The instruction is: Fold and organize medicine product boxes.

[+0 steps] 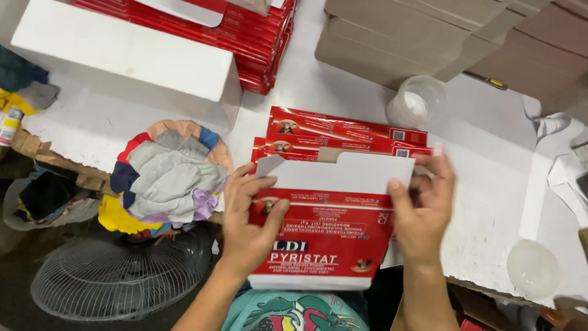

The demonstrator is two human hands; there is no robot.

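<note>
Hands: both grip one red carton (324, 236), held between them just above the near edge of the tabletop (490, 202).
Left hand (248, 220): curled round the carton's left side, thumb lying across the red front, fingers bent by the small white side flap at the top corner.
Right hand (422, 208): closed on the right side, thumb pressed on the front near the fold of the white top flap, fingers wrapped behind and partly hidden.
Carton position: directly in front of the body, level with both hands, neither hand nearer than the other.
Long axis: hard to call, as the face looks close to square; the open end with the raised white flap points away from the person, the closed white bottom edge points toward them.
Print: upside down from this view.
Flat red cartons (343, 138): at least two lie on the tabletop just beyond the held one, overlapping, partly hidden behind its flap.
Red carton stack (257, 37): one pile at the far edge, too many layers to count.
White box (128, 55): one, far left.
Brown cardboard pieces (416, 37): one stacked group, far right.
Clear plastic cups (416, 101): two, one beyond the flat cartons, another (533, 268) at the near right edge.
Rag bundle (168, 175): one, mixed colours, left of the left hand.
Fan (122, 276): one, on the floor below.
</note>
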